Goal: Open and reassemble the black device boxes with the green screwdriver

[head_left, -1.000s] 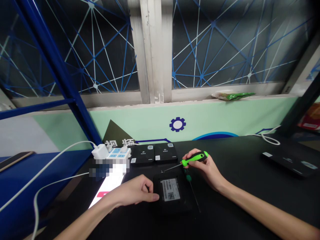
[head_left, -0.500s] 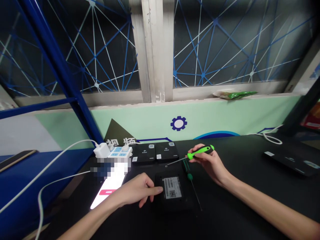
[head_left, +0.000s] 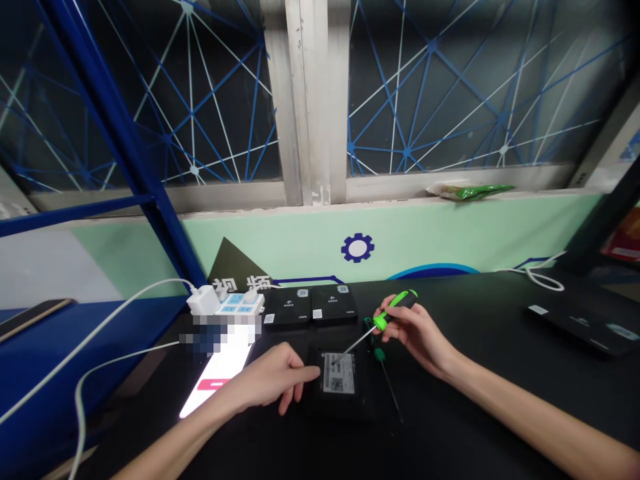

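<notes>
A flat black box (head_left: 320, 405) with a white printed label (head_left: 345, 381) lies on the dark table in front of me. My left hand (head_left: 283, 377) is at its left edge, one finger straight against the top and the others curled beside it. My right hand (head_left: 413, 330) grips the green and black handle of a screwdriver (head_left: 397, 310). The metal shaft slants down left, its tip over the label; contact I cannot make out. Right of the box lies a second screwdriver with a dark green handle (head_left: 379, 354) and thin shaft.
Two black boxes, one left (head_left: 289, 308) and one right (head_left: 334, 305), lie behind. At left are a white power strip (head_left: 243, 305), cables and a lit phone (head_left: 220, 373). Another dark flat device (head_left: 580, 330) lies far right. A wall and windows stand behind the table.
The screwdriver in my right hand has moved down and left, its tip going from behind the box to over the label. The box and my left hand have shifted slightly left.
</notes>
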{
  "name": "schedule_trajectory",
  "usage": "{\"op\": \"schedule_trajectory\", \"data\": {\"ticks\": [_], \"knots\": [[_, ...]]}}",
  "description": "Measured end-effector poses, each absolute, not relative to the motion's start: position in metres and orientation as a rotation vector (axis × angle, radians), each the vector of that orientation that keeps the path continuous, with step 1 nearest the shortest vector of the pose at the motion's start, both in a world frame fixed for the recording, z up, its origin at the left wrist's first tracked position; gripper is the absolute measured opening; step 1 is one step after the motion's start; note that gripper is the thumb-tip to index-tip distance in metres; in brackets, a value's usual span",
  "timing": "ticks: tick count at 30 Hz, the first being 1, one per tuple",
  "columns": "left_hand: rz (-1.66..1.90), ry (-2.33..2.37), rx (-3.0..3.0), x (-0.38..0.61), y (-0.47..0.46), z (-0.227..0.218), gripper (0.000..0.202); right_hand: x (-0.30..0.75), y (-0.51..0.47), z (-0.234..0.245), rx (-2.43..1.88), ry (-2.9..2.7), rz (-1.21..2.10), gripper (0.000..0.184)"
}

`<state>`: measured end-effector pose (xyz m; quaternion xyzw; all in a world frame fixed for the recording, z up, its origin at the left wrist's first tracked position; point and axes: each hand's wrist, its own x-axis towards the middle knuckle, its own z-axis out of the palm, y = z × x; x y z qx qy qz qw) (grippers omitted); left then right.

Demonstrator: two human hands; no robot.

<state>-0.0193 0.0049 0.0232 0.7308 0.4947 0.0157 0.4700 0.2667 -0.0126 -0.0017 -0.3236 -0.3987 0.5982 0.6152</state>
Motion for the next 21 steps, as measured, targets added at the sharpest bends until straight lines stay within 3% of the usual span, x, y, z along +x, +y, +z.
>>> {"op": "schedule_trajectory", "data": {"ticks": [12,21], "knots": [[0.051,1.22,1.827,-0.017,0.005,0.019,0.075,0.257,-0.016,-0.003,-0.818,-0.94,1.384,0.026],[0.039,1.25,1.87,-0.018,0.006,0.012,0.072,0.257,-0.015,-0.006,-0.843,-0.943,1.378,0.027]]}}
